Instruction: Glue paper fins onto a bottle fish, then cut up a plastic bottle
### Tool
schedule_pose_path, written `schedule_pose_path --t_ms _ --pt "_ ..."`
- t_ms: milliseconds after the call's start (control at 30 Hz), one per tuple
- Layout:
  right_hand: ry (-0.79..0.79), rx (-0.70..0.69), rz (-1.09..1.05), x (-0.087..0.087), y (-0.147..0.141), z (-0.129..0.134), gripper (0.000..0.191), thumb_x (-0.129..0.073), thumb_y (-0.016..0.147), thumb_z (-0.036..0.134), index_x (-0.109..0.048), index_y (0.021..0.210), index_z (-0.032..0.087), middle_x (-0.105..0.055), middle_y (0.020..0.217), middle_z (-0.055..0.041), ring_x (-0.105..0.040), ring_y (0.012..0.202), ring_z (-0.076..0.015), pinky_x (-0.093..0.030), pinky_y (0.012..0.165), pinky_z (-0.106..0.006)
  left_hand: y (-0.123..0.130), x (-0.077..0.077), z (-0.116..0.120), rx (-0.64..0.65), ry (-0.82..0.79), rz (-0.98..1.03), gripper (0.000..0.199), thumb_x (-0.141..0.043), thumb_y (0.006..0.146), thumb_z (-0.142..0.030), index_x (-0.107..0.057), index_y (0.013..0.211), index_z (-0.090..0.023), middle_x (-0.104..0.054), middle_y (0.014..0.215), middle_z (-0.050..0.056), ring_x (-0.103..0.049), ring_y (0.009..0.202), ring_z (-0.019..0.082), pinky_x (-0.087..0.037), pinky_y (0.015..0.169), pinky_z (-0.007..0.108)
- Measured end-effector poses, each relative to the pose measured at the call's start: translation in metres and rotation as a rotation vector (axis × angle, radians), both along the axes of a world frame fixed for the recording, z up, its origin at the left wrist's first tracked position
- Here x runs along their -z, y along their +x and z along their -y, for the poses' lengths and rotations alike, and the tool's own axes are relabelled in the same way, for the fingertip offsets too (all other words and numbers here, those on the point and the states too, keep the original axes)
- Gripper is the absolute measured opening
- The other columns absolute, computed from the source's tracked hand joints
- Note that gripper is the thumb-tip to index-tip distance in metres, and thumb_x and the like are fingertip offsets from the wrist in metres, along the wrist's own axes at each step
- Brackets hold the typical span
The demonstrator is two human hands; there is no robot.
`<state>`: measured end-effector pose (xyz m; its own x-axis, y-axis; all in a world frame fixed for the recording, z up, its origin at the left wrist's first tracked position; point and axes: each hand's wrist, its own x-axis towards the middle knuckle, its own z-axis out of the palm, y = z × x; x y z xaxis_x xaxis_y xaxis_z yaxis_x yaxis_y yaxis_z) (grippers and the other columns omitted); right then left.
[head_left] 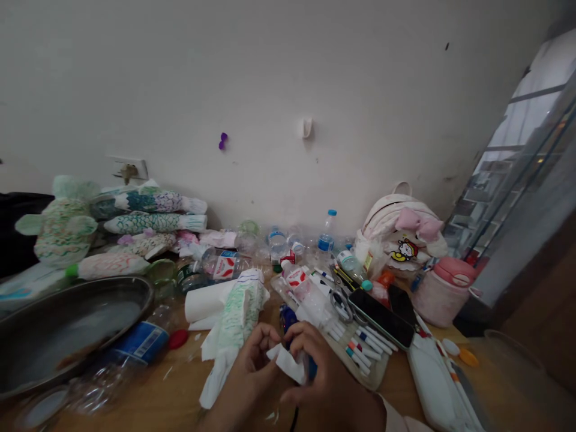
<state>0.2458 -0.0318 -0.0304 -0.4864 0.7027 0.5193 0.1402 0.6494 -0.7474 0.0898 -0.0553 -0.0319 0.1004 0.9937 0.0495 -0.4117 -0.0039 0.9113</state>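
Nearest the head camera, my left hand [258,357] has its fingers curled nearly closed at the left corner of a small white paper piece [289,365] above the brown table [177,378]. My right hand [326,366] arches half open around the paper's right side; how firmly it grips, I cannot tell. Just farther left lies a green-marked white fish shape [240,309], beside a white roll [204,300]; right, a shallow beige tray [377,377] carries white-barrelled markers [357,357].
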Motion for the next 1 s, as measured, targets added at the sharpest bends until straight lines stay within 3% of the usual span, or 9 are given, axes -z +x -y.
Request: schedule_pose_path --t_ms 67,167,300,400,567,633,767,867,1000 --pt "0.031 0.039 0.038 0.001 -0.002 0.003 0.019 -0.068 0.070 0.021 -0.052 0.081 0.023 -0.055 0.101 -0.0040 -0.054 0.094 -0.0197 -0.040 0.082 -0.030 -0.001 0.000 0.002 -0.051 0.017 -0.042 0.032 -0.077 0.064 -0.036 -0.050 0.073 -0.021 -0.053 0.066 -0.005 -0.047 0.056 0.011 -0.038 0.053 0.022" --pt "0.068 0.129 -0.028 0.006 -0.004 0.005 0.019 -0.057 0.072 0.008 -0.053 0.080 0.024 -0.053 0.099 -0.0014 -0.054 0.093 -0.0169 -0.040 0.082 -0.027 -0.004 0.003 0.003 -0.100 0.060 -0.106 0.029 -0.074 0.067 -0.039 -0.054 0.073 -0.020 -0.055 0.068 -0.003 -0.048 0.057 0.013 -0.039 0.053 0.023" --pt "0.079 0.255 -0.125 0.015 -0.002 0.007 0.013 -0.057 0.083 0.017 -0.060 0.088 0.028 -0.050 0.104 -0.0014 -0.052 0.098 -0.0169 -0.040 0.085 -0.027 -0.008 0.004 0.003 -0.147 0.075 -0.150 0.026 -0.074 0.067 -0.041 -0.059 0.072 -0.021 -0.057 0.067 -0.001 -0.049 0.061 0.015 -0.039 0.056 0.024" --pt "0.036 0.216 -0.175 0.018 0.001 0.007 0.013 -0.051 0.090 0.029 -0.063 0.095 0.030 -0.050 0.110 -0.0030 -0.052 0.104 -0.0183 -0.040 0.090 -0.030 -0.011 0.003 0.002 -0.186 0.096 -0.200 0.022 -0.074 0.065 -0.039 -0.063 0.069 -0.020 -0.059 0.068 0.000 -0.052 0.066 0.017 -0.040 0.059 0.024" --pt "-0.173 0.173 -0.222 0.016 0.001 0.000 0.044 -0.033 0.096 0.041 -0.064 0.070 0.022 -0.057 0.095 -0.0045 -0.055 0.090 -0.0163 -0.043 0.078 -0.027 -0.010 0.004 0.003 -0.174 0.059 -0.212 0.017 -0.072 0.067 -0.036 -0.063 0.070 -0.022 -0.057 0.063 -0.002 -0.049 0.057 0.015 -0.038 0.052 0.023" --pt "-0.186 0.182 -0.220 0.015 -0.001 -0.003 0.037 -0.045 0.092 0.040 -0.060 0.065 0.021 -0.057 0.086 -0.0027 -0.055 0.082 -0.0150 -0.043 0.071 -0.024 -0.009 0.007 0.003 -0.156 0.037 -0.197 0.015 -0.071 0.067 -0.034 -0.063 0.072 -0.022 -0.058 0.064 -0.002 -0.047 0.053 0.014 -0.036 0.049 0.022" --pt "-0.177 0.162 -0.225 0.017 -0.006 -0.004 0.013 -0.063 0.081 0.032 -0.057 0.075 0.021 -0.055 0.080 0.0008 -0.052 0.076 -0.0143 -0.041 0.070 -0.024 -0.008 0.008 0.002 -0.122 0.031 -0.164 0.014 -0.073 0.064 -0.030 -0.064 0.070 -0.022 -0.062 0.069 -0.001 -0.051 0.058 0.015 -0.039 0.053 0.022" --pt "-0.244 0.175 -0.252 0.021 -0.007 -0.003 0.010 -0.064 0.079 0.028 -0.057 0.082 0.022 -0.054 0.080 0.0019 -0.051 0.075 -0.0141 -0.041 0.069 -0.024 -0.010 0.004 0.000 -0.083 0.050 -0.133 0.017 -0.074 0.062 -0.034 -0.064 0.069 -0.022 -0.066 0.079 0.001 -0.058 0.072 0.020 -0.044 0.065 0.026" --pt "-0.210 0.158 -0.268 0.020 -0.006 -0.002 0.005 -0.061 0.081 0.026 -0.057 0.081 0.023 -0.055 0.082 0.0013 -0.051 0.080 -0.0147 -0.040 0.073 -0.024 -0.012 0.001 0.000 -0.046 0.079 -0.149 0.021 -0.070 0.068 -0.042 -0.066 0.065 -0.021 -0.067 0.085 0.004 -0.059 0.081 0.023 -0.045 0.073 0.029"
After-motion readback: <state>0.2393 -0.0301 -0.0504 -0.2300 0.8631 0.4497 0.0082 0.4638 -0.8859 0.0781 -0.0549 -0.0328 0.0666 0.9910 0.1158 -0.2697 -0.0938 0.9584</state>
